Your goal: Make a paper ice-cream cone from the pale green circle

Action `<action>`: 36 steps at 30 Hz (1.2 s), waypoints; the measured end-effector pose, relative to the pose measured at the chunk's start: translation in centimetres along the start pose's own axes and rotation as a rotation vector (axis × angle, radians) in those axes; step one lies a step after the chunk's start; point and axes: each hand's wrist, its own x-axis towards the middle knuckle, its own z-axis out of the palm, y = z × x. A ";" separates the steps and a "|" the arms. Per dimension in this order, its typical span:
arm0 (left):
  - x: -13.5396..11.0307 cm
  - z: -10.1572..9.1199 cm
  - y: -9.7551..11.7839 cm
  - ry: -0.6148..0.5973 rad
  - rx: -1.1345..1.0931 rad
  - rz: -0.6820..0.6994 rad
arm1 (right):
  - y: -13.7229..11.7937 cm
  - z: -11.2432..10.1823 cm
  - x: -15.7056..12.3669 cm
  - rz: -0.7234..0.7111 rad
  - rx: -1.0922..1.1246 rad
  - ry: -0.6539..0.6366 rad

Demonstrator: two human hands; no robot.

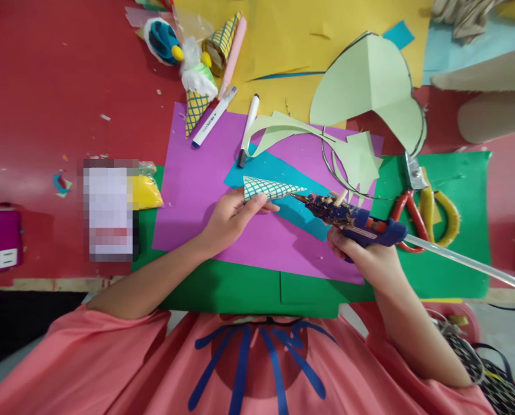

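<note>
Between the thumb and fingers of my left hand is a pale paper cone with a blue criss-cross pattern, its point turned to the right. My right hand grips a dark blue glue gun, and a clear glue stick sticks out of its back end. The gun's nozzle is at the cone's tapered end; whether they touch I cannot tell. Beneath both hands lie a blue paper strip and a purple sheet.
Scissors with red and yellow handles rest on green paper at the right. Pale green paper offcuts, a white marker and a black-capped marker lie beyond my hands. A finished-looking paper ice-cream cone is at the upper left.
</note>
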 end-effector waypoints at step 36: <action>0.1 -0.1 -0.5 -0.008 -0.026 -0.011 | 0.8 -1.3 0.1 -0.013 0.101 0.010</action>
